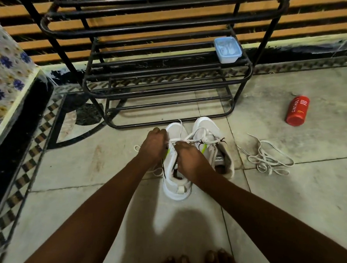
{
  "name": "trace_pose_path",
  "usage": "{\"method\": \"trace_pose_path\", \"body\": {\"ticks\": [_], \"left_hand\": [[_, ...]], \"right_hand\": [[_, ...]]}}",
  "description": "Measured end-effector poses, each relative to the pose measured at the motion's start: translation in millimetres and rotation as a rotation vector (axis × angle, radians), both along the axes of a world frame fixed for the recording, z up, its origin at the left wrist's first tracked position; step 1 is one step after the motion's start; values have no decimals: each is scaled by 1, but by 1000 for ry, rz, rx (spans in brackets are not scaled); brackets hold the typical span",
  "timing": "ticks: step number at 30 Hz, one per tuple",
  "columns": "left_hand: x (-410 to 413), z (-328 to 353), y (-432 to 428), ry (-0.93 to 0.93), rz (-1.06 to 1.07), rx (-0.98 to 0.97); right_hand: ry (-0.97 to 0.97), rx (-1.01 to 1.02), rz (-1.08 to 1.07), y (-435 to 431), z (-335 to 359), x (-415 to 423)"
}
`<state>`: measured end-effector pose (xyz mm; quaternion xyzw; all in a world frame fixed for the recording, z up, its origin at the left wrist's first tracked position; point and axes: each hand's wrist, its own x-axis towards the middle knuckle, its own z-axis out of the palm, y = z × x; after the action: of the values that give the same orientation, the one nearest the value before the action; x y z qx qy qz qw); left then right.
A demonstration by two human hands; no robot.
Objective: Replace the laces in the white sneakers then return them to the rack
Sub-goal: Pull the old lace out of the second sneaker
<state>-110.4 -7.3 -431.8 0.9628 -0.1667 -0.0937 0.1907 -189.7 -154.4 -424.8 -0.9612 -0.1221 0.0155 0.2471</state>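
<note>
Two white sneakers stand side by side on the floor tiles, toes toward the black metal rack (166, 87). Over the left sneaker (177, 184), my left hand (154, 145) and my right hand (187, 157) are both closed on a white lace (189, 138) that runs across the eyelets. The right sneaker (211, 141) has a white lace looped loosely over its front. Another loose white lace (269, 158) lies tangled on the floor right of the shoes.
A pale blue lidded plastic box (227, 49) sits on a middle rack shelf at the right. A red bottle (298, 110) lies on the floor at the far right. A cloth-covered ledge (1, 81) borders the left. My bare toes (197, 262) show at the bottom.
</note>
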Motion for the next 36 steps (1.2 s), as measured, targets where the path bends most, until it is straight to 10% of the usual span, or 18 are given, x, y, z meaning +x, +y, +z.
{"method": "trace_pose_path", "body": {"ticks": [7, 14, 20, 23, 26, 33, 36], "left_hand": [[5, 17, 1, 4, 38, 36], [9, 33, 12, -371, 31, 112], [27, 69, 38, -615, 398, -422], [27, 77, 29, -363, 537, -962], [20, 58, 18, -145, 539, -1073], [19, 21, 35, 5, -224, 151], [17, 21, 34, -98, -158, 126]], "right_hand": [[133, -173, -80, 1, 1, 2], [143, -200, -85, 4, 2, 3], [121, -233, -73, 3, -2, 3], [88, -270, -34, 3, -3, 4], [67, -284, -14, 1, -3, 4], [86, -300, -46, 7, -2, 5], [102, -310, -63, 7, -1, 6]]}}
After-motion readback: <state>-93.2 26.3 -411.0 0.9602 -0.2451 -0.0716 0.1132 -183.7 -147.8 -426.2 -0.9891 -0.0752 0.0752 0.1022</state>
